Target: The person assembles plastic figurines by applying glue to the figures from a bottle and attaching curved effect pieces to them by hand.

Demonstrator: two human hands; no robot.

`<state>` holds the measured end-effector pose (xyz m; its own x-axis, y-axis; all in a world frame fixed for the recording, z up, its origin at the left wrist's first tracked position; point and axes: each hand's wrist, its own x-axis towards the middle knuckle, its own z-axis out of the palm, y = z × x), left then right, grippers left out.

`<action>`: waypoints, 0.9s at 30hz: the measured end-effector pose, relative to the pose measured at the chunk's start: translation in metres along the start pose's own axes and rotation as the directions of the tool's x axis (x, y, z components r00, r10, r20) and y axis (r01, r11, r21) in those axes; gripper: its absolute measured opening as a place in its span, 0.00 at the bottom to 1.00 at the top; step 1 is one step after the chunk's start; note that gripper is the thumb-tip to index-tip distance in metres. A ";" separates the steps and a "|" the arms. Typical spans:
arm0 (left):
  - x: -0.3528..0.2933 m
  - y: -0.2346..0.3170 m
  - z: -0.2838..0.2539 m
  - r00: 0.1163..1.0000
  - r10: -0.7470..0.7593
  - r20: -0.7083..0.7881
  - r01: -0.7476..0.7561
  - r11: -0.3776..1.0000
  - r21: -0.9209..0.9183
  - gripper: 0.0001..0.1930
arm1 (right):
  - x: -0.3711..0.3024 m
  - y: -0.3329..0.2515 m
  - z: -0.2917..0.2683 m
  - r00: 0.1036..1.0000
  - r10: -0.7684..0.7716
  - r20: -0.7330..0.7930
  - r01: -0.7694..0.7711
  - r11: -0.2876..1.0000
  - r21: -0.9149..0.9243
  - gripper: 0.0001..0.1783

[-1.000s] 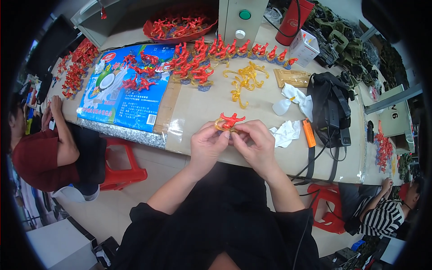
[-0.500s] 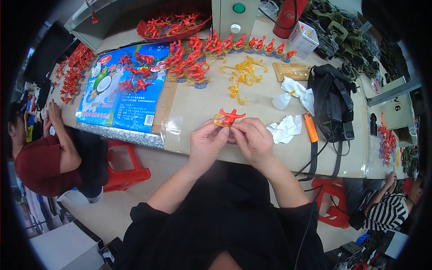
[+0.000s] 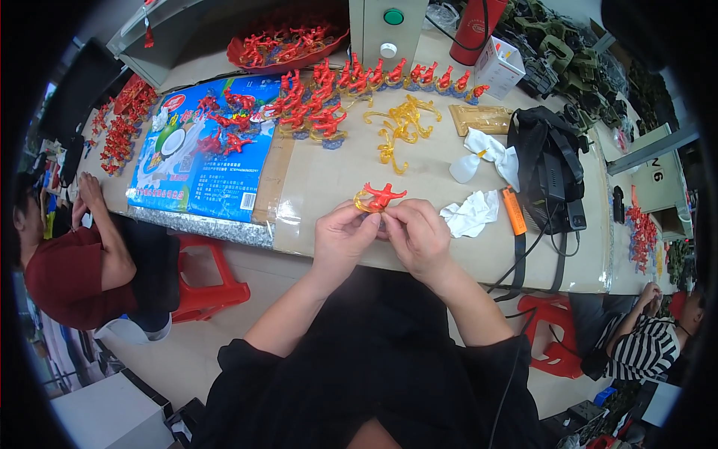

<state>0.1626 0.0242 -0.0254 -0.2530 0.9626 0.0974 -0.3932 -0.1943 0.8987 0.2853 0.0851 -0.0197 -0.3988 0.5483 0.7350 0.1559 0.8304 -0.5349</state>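
Observation:
Between both hands, above the table's near edge, is a red toy figurine with its arms spread and a curved clear-yellow piece at its left side. My left hand pinches it low on the left, around the yellow piece. From the right, the fingers of my right hand close on its lower part. The figurine's base is mostly hidden by my fingers. Beyond my hands lies a loose pile of clear-yellow curved pieces. Several finished-looking red figurines on bluish bases stand behind and to the left.
A blue printed cardboard sheet lies left, with figurines on it. A red tray of figurines is at the back. On the right are a white squeeze bottle, crumpled tissue, an orange lighter-like object and a black bag. People sit at both sides.
Both hands keep their grip on the figurine, with only a slight shift. The whole view has moved a little, and nothing else visibly differs.

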 end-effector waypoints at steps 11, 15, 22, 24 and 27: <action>0.000 0.002 -0.005 0.993 -0.059 0.100 0.066 0.996 -0.065 0.11 | 0.000 -0.002 -0.002 0.998 -0.051 0.047 0.054 0.996 -0.066 0.10; 0.001 0.002 -0.006 0.990 -0.074 0.122 0.092 0.985 -0.144 0.12 | 0.001 0.000 -0.006 0.995 -0.057 0.076 0.060 0.998 -0.037 0.10; -0.002 0.003 -0.001 0.994 -0.029 0.103 0.029 1.000 -0.001 0.12 | 0.000 0.000 -0.007 0.993 -0.095 0.069 0.100 0.993 -0.065 0.11; -0.002 0.003 -0.001 0.994 -0.022 0.102 0.020 1.000 0.020 0.12 | -0.001 0.000 -0.006 0.994 -0.096 0.053 0.100 0.993 -0.064 0.10; -0.002 0.003 0.000 0.994 -0.029 0.104 0.027 0.999 0.024 0.12 | -0.001 0.000 -0.006 0.996 -0.081 0.033 0.083 0.995 -0.062 0.10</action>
<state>0.1617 0.0218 -0.0225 -0.1479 0.9823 0.1148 -0.3790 -0.1635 0.9109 0.2907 0.0847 -0.0182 -0.4394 0.4760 0.7618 0.1784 0.8774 -0.4453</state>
